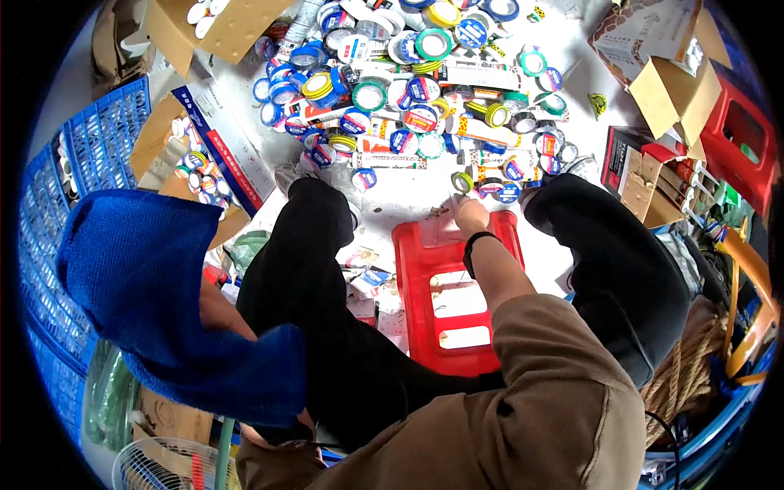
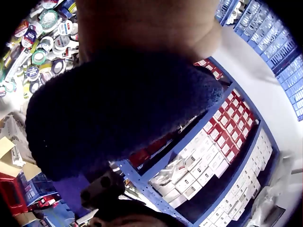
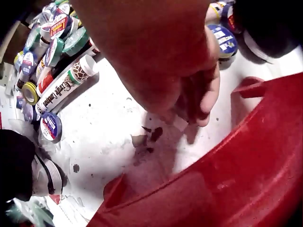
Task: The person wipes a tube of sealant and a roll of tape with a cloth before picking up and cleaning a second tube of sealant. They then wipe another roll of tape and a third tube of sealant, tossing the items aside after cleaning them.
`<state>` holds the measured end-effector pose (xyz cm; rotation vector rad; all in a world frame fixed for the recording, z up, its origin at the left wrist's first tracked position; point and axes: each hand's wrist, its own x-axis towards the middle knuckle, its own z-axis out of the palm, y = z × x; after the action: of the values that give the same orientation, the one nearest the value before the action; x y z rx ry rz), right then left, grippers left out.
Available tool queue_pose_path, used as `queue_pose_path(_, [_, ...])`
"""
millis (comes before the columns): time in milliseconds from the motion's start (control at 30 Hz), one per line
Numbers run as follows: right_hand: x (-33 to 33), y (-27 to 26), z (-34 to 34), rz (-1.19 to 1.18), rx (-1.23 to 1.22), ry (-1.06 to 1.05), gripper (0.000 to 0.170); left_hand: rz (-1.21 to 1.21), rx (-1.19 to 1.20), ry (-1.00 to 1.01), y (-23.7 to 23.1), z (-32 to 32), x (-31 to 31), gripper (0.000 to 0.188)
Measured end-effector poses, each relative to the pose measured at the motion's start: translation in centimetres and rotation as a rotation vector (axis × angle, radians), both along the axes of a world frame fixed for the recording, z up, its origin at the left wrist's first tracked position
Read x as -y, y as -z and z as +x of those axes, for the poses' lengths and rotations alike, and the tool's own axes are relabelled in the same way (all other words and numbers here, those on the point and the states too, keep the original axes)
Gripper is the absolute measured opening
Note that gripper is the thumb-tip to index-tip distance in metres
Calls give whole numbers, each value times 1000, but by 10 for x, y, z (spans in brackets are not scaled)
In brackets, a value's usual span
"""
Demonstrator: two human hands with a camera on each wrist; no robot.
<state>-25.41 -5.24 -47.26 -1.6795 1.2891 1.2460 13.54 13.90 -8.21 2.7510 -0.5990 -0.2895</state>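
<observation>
A blue towel (image 1: 155,278) hangs around my left hand (image 1: 222,314), raised beside my left leg. The hand holds the towel up; its fingers are hidden in the folds. In the left wrist view the towel (image 2: 118,113) looks dark and covers the middle. My right hand (image 1: 471,214) reaches down to the white floor by the far end of a red plastic stool (image 1: 415,310). In the right wrist view the fingers (image 3: 208,101) are bent downward near small dark scraps (image 3: 154,135) on the floor. I cannot tell whether they pinch something.
Many tape rolls (image 1: 420,118) and printed sealant tubes (image 1: 482,75) lie heaped ahead. Open cartons (image 1: 674,94) stand on both sides, with a blue plastic crate (image 1: 106,135) at left. A coiled rope (image 1: 686,367) is at right. Shelves with stacked boxes (image 2: 222,130) show in the left wrist view.
</observation>
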Motion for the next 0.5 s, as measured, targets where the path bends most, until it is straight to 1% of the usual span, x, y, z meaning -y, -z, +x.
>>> queue_pose_path(33, [2,3,2,0,14,-6,36,3,-16,-4,-2,-1,-1,59])
queue_pose_path(133, [3,11,14,21,-14,-19,34,-4,-73,-3,-3,-10,-2,59])
queue_pose_path(200, [5,6,22,10,1,-11,37,-9,-132,27,4,-20,1,60])
queue_pose_path(267, [4,-3,27,66,-5,-13,42,-3,-208,84,15,-36,6,60])
queue_pose_path(300, [1,-2,25,60,79,-44,47,-5,-246,123,19,-44,13,60])
queue_pose_path(333, [11,-16,35,44,85,-42,47,-17,-276,162,22,-51,21,60])
queue_pose_path(367, [28,-39,55,188,101,17,45,-64,-306,195,24,-56,33,61])
queue_pose_path(400, [44,-57,72,331,121,73,44,-160,-343,195,24,-57,49,61])
queue_pose_path(433, [42,-21,70,269,317,23,45,-311,-407,153,23,-56,65,61])
queue_pose_path(467, [72,-80,96,167,484,143,45,-573,-546,37,20,-53,82,62])
queue_pose_path(500, [101,-121,120,251,594,227,34,-915,-737,-114,15,-48,99,62])
